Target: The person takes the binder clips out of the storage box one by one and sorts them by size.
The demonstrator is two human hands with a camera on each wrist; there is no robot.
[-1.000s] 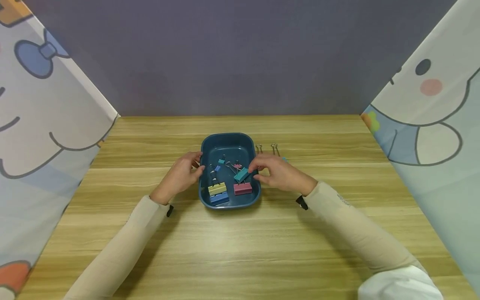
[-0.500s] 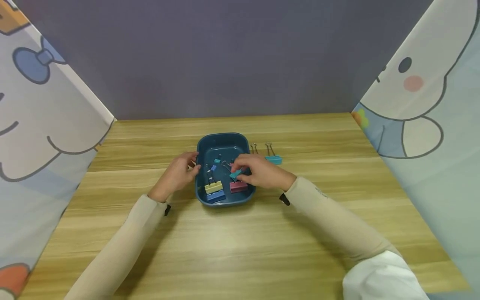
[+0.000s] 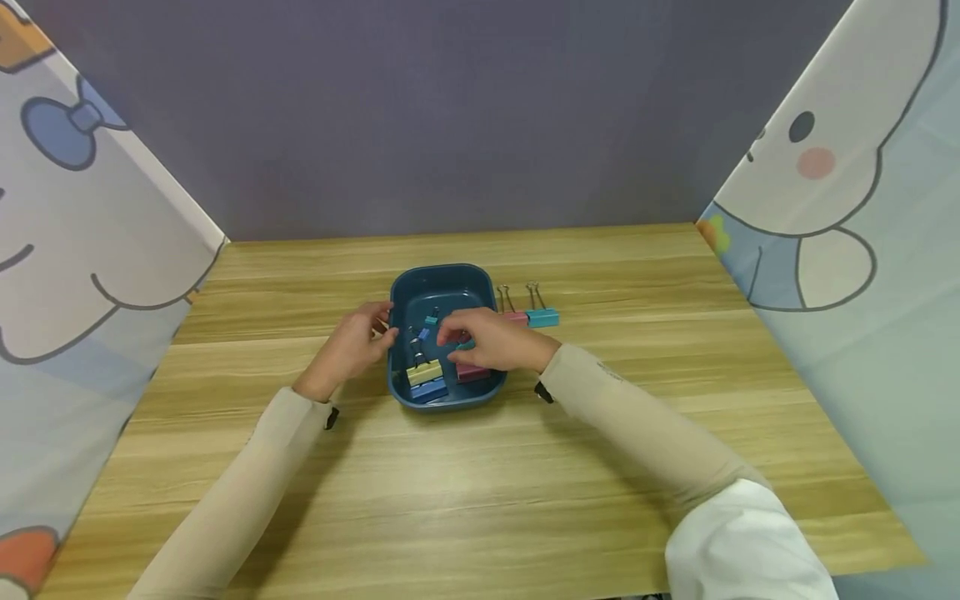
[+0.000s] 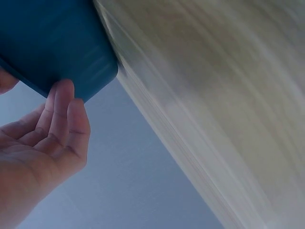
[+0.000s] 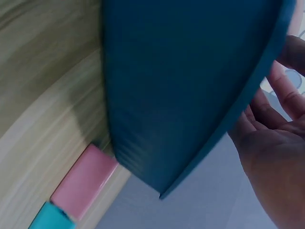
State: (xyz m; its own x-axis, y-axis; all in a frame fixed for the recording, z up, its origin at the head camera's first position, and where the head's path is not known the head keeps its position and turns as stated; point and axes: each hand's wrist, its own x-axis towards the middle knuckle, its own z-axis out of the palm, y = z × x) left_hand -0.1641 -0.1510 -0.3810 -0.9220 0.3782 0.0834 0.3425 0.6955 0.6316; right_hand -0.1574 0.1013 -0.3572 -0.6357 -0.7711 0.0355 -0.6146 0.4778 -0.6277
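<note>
Fingers of my right hand (image 3: 491, 340) curl over the binder clips (image 3: 427, 379) in the blue tray (image 3: 442, 283), grip unclear, my relaxed left hand (image 3: 352, 348) steadying its rim; next I must pinch one cleanly.

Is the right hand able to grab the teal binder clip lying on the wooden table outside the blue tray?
Probably yes. The teal binder clip lies in the open beside the blue plastic tray, with nothing on top of it. The right hand is over the tray, close by, and only needs to move sideways.
</note>
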